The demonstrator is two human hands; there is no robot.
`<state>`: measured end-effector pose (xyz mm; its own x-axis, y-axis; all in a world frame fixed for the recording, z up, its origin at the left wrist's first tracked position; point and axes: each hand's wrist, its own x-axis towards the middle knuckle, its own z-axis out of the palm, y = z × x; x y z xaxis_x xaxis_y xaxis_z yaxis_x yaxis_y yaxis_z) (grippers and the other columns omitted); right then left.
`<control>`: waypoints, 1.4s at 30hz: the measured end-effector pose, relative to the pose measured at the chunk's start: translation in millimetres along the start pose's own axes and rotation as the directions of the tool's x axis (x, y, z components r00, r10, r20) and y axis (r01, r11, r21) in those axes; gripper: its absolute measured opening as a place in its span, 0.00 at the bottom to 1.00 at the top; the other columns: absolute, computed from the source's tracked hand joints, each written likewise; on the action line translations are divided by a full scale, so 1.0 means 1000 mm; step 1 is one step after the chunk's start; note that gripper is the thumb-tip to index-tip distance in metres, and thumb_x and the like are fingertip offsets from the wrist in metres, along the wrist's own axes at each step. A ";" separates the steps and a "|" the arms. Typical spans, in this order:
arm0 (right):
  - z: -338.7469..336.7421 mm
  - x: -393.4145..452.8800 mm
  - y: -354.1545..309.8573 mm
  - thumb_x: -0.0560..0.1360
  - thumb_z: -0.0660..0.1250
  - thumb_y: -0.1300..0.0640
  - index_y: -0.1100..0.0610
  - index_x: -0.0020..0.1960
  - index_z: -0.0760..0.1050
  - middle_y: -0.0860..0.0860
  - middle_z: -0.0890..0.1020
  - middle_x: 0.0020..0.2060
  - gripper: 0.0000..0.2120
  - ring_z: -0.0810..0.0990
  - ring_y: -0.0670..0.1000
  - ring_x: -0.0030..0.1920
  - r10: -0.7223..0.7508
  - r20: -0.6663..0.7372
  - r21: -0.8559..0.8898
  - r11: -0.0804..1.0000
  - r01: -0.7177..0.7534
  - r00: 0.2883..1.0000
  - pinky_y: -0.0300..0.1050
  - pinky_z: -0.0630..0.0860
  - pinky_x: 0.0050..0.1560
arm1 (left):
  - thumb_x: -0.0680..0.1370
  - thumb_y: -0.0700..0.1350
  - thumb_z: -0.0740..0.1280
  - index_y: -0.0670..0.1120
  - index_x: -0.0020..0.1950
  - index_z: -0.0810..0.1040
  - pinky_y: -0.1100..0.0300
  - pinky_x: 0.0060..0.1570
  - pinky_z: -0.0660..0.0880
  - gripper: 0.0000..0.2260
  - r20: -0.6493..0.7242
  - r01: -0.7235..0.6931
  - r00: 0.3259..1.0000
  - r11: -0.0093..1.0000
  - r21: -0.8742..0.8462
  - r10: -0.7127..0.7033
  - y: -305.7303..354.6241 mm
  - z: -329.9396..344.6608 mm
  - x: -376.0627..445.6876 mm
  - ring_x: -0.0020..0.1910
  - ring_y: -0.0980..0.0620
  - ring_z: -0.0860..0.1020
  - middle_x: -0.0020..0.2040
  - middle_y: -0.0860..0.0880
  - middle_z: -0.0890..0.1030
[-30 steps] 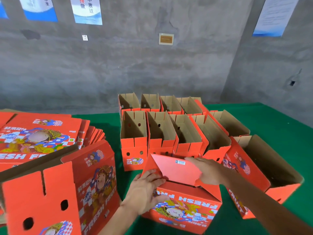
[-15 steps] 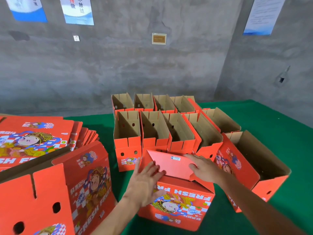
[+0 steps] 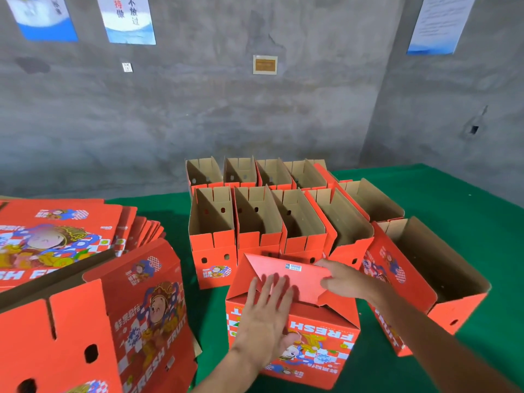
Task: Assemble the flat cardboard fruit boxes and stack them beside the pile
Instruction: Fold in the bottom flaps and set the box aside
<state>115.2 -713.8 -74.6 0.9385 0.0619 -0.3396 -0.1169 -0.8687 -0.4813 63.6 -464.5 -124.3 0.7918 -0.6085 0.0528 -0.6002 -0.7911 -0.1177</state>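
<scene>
While hands (image 3: 266, 316) press, red cardboard flap (image 3: 283, 276)

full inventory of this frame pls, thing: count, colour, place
box being folded: 1, red, near centre, upside down, bottom flaps half closed
open boxes: about 10, red outside and brown inside, in rows behind and right of it
flat boxes: 1 pile, red, printed, far left
tilted box: 1, red, near left, leaning by the pile
table: 1, green cover
posters: 3, white and blue, on grey wall
plaque: 1, tan, wall centre
left hand: flat, fingers spread, on the flaps
right hand: fingers on the top flap
</scene>
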 end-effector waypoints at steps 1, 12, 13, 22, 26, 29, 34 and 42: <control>-0.001 -0.001 0.000 0.78 0.64 0.57 0.43 0.75 0.66 0.48 0.77 0.67 0.27 0.76 0.52 0.66 -0.003 0.040 -0.072 0.997 0.006 0.999 0.51 0.75 0.66 | 0.79 0.75 0.53 0.45 0.83 0.52 0.37 0.77 0.33 0.44 0.040 0.041 0.998 0.999 -0.021 -0.040 -0.002 -0.001 0.000 0.84 0.41 0.44 0.85 0.42 0.52; 0.008 -0.003 0.009 0.80 0.66 0.52 0.39 0.83 0.44 0.51 0.57 0.81 0.41 0.56 0.59 0.80 -0.108 -0.012 -0.273 0.957 0.101 0.994 0.57 0.60 0.78 | 0.81 0.73 0.50 0.58 0.76 0.73 0.32 0.75 0.45 0.31 -0.049 0.068 0.996 0.992 -0.102 -0.073 -0.033 -0.007 -0.020 0.77 0.49 0.69 0.74 0.52 0.76; 0.006 -0.003 0.011 0.80 0.66 0.51 0.37 0.82 0.44 0.50 0.54 0.83 0.41 0.51 0.59 0.82 -0.097 0.013 -0.236 0.967 0.097 0.995 0.58 0.57 0.80 | 0.81 0.72 0.53 0.58 0.73 0.76 0.32 0.73 0.48 0.29 -0.060 0.063 0.996 0.995 -0.080 -0.068 -0.032 -0.008 -0.021 0.76 0.49 0.71 0.72 0.51 0.77; 0.005 -0.004 0.011 0.82 0.61 0.37 0.32 0.80 0.54 0.44 0.60 0.81 0.29 0.54 0.55 0.81 -0.115 -0.014 -0.032 0.993 0.115 0.993 0.57 0.59 0.78 | 0.79 0.76 0.43 0.60 0.84 0.52 0.30 0.76 0.37 0.37 0.007 0.105 0.994 0.993 -0.057 -0.105 -0.030 -0.006 -0.018 0.84 0.44 0.47 0.85 0.50 0.55; 0.013 -0.001 0.014 0.82 0.62 0.38 0.35 0.81 0.52 0.46 0.61 0.81 0.32 0.55 0.59 0.81 -0.130 -0.061 -0.143 0.982 0.120 0.990 0.59 0.61 0.77 | 0.76 0.78 0.44 0.58 0.81 0.58 0.31 0.75 0.35 0.40 0.029 0.111 0.993 0.993 -0.039 -0.110 -0.030 -0.007 -0.009 0.81 0.46 0.56 0.80 0.51 0.64; 0.016 -0.002 0.013 0.82 0.62 0.37 0.35 0.81 0.51 0.48 0.61 0.81 0.33 0.55 0.60 0.82 -0.112 -0.081 -0.203 0.975 0.093 0.990 0.59 0.61 0.77 | 0.74 0.80 0.46 0.57 0.81 0.62 0.31 0.75 0.36 0.42 0.065 0.077 0.995 0.996 -0.039 -0.075 -0.034 -0.012 -0.003 0.78 0.48 0.62 0.77 0.51 0.70; 0.012 -0.006 0.014 0.82 0.61 0.37 0.35 0.77 0.63 0.43 0.70 0.74 0.24 0.67 0.50 0.76 -0.138 -0.096 0.027 0.990 0.141 0.986 0.51 0.67 0.74 | 0.71 0.83 0.50 0.56 0.79 0.66 0.38 0.79 0.38 0.45 0.019 -0.002 1.000 0.986 -0.164 0.005 -0.044 -0.024 0.003 0.74 0.50 0.65 0.71 0.50 0.72; 0.011 -0.013 0.018 0.85 0.56 0.52 0.39 0.76 0.66 0.47 0.73 0.69 0.20 0.76 0.46 0.63 -0.028 -0.096 0.169 0.985 0.044 0.995 0.46 0.76 0.64 | 0.72 0.78 0.61 0.52 0.60 0.80 0.43 0.79 0.43 0.33 -0.013 -0.102 0.994 0.912 -0.398 0.105 -0.038 -0.037 0.016 0.68 0.55 0.61 0.61 0.54 0.66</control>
<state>97.4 -724.6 -87.2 0.9683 0.0384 -0.2468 -0.1290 -0.7693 -0.6257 95.1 -446.9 -82.3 0.7225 -0.6893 0.0529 -0.6731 -0.6839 0.2815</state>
